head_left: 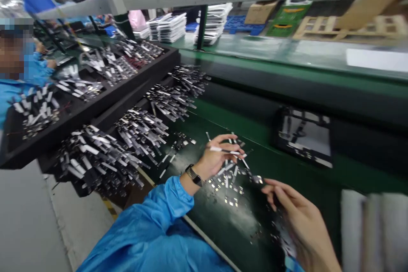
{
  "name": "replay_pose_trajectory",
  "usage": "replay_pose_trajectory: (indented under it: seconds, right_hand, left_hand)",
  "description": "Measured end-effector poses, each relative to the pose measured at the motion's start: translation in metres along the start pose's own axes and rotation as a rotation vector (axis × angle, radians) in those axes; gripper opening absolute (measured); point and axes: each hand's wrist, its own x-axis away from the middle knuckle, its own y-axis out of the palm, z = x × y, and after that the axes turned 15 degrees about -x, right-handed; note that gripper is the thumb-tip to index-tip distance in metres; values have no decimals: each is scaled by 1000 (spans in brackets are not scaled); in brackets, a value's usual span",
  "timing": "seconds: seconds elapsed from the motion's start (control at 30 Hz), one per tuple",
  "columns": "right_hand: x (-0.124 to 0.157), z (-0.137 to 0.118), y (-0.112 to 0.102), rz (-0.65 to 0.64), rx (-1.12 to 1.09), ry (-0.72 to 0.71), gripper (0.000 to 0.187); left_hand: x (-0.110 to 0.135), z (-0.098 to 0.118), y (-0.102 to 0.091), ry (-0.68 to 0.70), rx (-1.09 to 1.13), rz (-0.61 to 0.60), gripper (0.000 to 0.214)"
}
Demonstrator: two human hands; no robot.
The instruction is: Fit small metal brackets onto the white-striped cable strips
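Observation:
My left hand (pixel 212 163), with a dark band at its wrist, is closed on a thin black-and-white flex cable (pixel 225 151) lying across its fingers. To the lower right, the fingertips of my right hand (pixel 298 210) pinch the end of another flex cable (pixel 255 178) with a shiny silver tip. Beneath the hands lies a loose heap of small flex cables (pixel 228 182) with silver ends. Some blurred dark and silver strips (pixel 283 236) show beside my right palm; whether it holds them I cannot tell.
Black divided trays (pixel 105 97) at the left hold dense bundles of flex cables (pixel 98 157). A dark frame with a grey panel (pixel 307 131) lies on the green bench (pixel 255 216) at the right. White rolls (pixel 372 225) stand near the right edge. A co-worker (pixel 15 59) sits at far left.

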Motion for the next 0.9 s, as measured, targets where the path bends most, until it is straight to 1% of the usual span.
replay_pose_trajectory:
  seconds: [0.07,0.13,0.23,0.3,0.4,0.5,0.6,0.77,0.9]
  right_hand:
    - [2,-6,5,-56,-28,55,53]
    - [4,-12,10,-106,-50,85,50]
    - [2,-15,16,-162,-84,92,45]
    - [-2,-12,17,-174,-125,82,46]
    - [-6,-6,18,-191,-177,81,46]
    - [-6,-3,18,-220,-176,67,44]
    - [-5,-4,19,-226,-135,39,42]
    - [-3,-10,16,-214,-65,9,42]
    - [-2,-15,12,-170,-31,-21,40]
  left_hand:
    - [2,5,3,-32,-5,45,56]
    - [2,8,6,-56,-21,93,42]
    - [-4,8,7,-56,-38,113,30]
    - [-9,6,7,-50,-34,118,26]
    - [-13,2,6,-83,-41,124,22]
    - [-14,0,7,-105,-50,139,22]
    - [-13,-1,8,-74,-86,109,25]
    - [-12,1,7,76,-232,88,29]
    - [-10,4,4,92,-259,-23,27]
